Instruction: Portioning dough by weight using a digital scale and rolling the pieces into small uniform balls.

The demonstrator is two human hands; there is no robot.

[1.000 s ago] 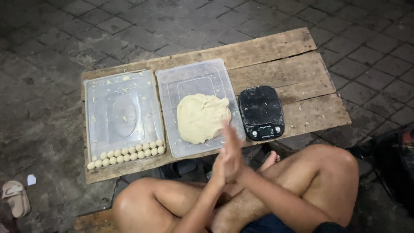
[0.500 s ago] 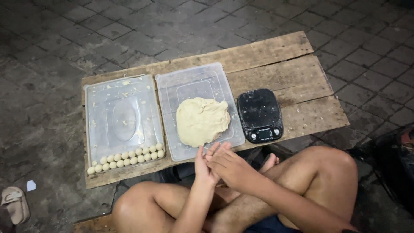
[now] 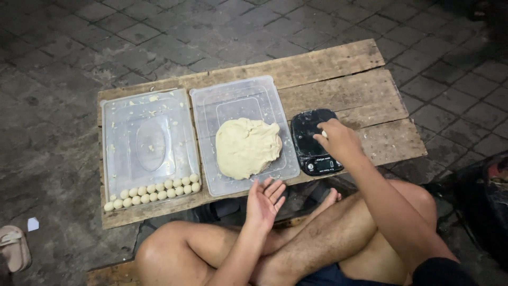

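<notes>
My right hand (image 3: 338, 139) reaches over the black kitchen scale (image 3: 313, 142) and pinches a small pale dough piece at its fingertips above the platform. Palm up with fingers spread, my left hand (image 3: 264, 200) is empty and hovers by the near edge of the wooden board (image 3: 338, 74). A big lump of pale dough (image 3: 247, 146) lies in the middle clear plastic tray (image 3: 233, 100). Left of it, a second clear tray (image 3: 148, 137) carries several small dough balls (image 3: 153, 191) in two rows along its near edge.
The board rests low on grey paving stones. My bare crossed legs (image 3: 296, 238) are just below it. A sandal (image 3: 13, 246) lies at the far left beside a scrap of paper (image 3: 33, 224), and a dark bag (image 3: 484, 206) stands at the right.
My palms were pressed together in front of me; they have now separated. The right hand moved right to the scale, and the left hand stayed low, opened palm up.
</notes>
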